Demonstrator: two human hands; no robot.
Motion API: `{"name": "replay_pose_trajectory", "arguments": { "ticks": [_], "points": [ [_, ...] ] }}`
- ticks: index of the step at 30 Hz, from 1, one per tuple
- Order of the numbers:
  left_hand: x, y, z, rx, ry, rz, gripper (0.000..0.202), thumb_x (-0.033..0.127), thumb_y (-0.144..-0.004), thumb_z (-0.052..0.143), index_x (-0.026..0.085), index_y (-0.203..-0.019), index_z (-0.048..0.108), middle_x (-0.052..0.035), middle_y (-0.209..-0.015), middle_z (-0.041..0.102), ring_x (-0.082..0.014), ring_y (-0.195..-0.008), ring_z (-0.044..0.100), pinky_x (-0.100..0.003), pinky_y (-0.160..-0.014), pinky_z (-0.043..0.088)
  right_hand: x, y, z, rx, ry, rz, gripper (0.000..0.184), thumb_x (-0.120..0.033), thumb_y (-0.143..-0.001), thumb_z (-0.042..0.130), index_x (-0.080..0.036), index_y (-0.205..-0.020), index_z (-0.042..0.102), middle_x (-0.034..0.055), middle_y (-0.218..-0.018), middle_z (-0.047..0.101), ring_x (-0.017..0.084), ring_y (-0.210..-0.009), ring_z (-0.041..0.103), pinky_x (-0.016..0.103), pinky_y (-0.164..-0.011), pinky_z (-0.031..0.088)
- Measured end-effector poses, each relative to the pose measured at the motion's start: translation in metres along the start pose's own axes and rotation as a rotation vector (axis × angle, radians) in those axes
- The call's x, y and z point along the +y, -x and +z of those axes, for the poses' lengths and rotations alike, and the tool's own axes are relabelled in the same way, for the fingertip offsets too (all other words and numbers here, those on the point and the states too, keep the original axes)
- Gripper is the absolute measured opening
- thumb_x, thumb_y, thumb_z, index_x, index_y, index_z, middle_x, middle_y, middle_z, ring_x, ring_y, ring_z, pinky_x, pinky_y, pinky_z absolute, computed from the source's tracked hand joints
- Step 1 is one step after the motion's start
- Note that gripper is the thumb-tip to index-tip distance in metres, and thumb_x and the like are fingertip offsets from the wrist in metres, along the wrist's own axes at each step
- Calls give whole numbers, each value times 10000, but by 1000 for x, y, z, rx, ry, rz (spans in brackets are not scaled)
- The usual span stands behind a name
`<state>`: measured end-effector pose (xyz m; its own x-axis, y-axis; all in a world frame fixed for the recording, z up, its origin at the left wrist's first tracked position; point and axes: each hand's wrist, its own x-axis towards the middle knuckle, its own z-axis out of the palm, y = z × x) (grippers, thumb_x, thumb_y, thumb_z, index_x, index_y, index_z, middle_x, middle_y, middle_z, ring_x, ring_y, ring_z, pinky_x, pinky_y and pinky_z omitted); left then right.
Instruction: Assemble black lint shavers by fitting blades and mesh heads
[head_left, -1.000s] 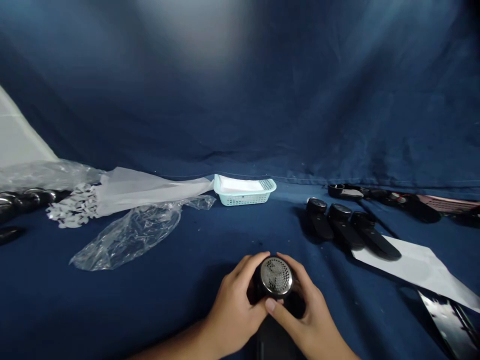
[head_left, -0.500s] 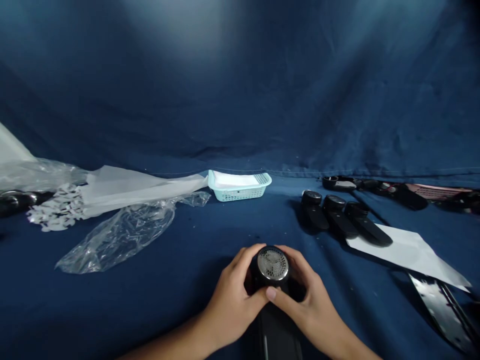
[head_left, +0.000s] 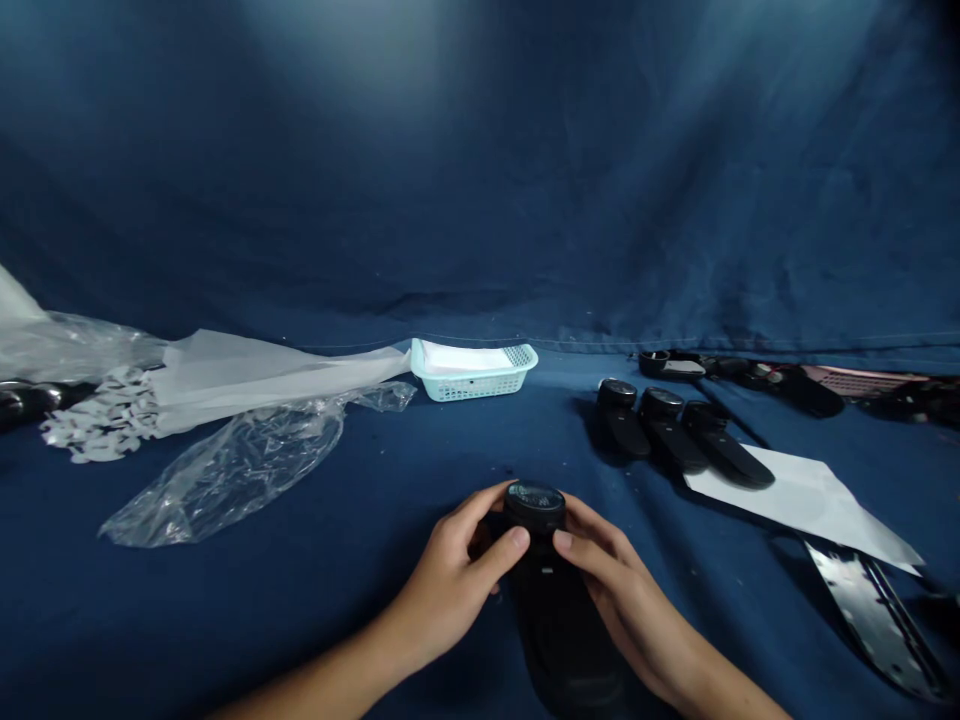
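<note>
At the bottom centre of the frame, a black device (head_left: 562, 625) lies between 2 hands, its round head pointing away. The left hand (head_left: 454, 575) and right hand (head_left: 630, 590) are both clamped around the head end, fingers along the sides, the 2 thumbs apart on the near face. At lower right is a shiny panel (head_left: 862, 605), partly under a white sheet (head_left: 814, 490). Crumpled clear plastic (head_left: 240, 475) lies left of centre. Right of centre, 3 similar devices (head_left: 673, 432) sit side by side, the rightmost overlapping the sheet. Farther back, a pale blue basket (head_left: 476, 387) holds white paper (head_left: 461, 357); a dark blue cloth (head_left: 480, 200) hangs behind.
</note>
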<state>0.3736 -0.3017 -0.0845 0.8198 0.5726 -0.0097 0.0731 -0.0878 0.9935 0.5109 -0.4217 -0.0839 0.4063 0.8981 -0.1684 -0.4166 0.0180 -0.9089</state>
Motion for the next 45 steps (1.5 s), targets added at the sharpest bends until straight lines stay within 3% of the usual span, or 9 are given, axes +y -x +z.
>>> {"name": "replay_pose_trajectory", "arguments": {
  "ticks": [9,14,20,27,31,37,45],
  "points": [
    [1,-1,-3,-44,119,12,459,361,-903,579,206,-1327,499,-50,-947,627,-122,-712,512,-196,-547,423,1,-2,-3,-78,-87,30,360,-290,-870,619,-250,-1227,596,68,-1203,639,255,-1014,627,366,-815,492],
    [1,-2,-6,-46,158,-11,423,310,-897,561,207,-1305,517,-24,-895,615,-109,-669,502,-204,-565,427,-1,-3,-2,-100,-73,56,358,-309,-889,593,-241,-1241,584,74,-1125,673,241,-961,645,359,-810,484],
    [0,-4,-7,-45,172,-27,411,310,-881,548,222,-1283,539,-51,-974,644,-119,-662,510,-233,-572,419,-1,-7,-2,-123,-88,79,379,-346,-880,587,-226,-1239,583,108,-1146,681,271,-991,647,404,-837,492],
    [-2,-6,-9,-36,183,-46,411,318,-860,549,200,-1253,557,-41,-881,639,-126,-626,522,-253,-561,435,-4,-12,-3,-137,-139,108,313,-281,-883,566,-224,-1187,608,59,-928,726,205,-776,681,292,-659,487],
    [-3,-8,-9,-24,169,-38,401,319,-853,541,183,-1229,577,-33,-806,634,-124,-587,525,-265,-554,436,-6,-11,-2,-165,-100,95,309,-316,-888,537,-206,-1165,616,78,-938,731,242,-807,691,326,-691,503],
    [3,-8,-9,0,156,-38,383,306,-836,535,159,-1184,602,-7,-726,605,-112,-535,529,-272,-558,433,-1,-14,-6,-155,-154,123,283,-296,-878,534,-207,-1128,630,57,-906,712,205,-773,656,296,-707,485],
    [2,-9,-9,4,158,-37,331,330,-837,550,171,-1122,603,-9,-814,607,-82,-510,517,-253,-533,417,-10,-16,-5,-156,-83,136,315,-315,-841,543,-178,-1098,662,57,-863,699,217,-796,622,331,-820,445]
  ]
}}
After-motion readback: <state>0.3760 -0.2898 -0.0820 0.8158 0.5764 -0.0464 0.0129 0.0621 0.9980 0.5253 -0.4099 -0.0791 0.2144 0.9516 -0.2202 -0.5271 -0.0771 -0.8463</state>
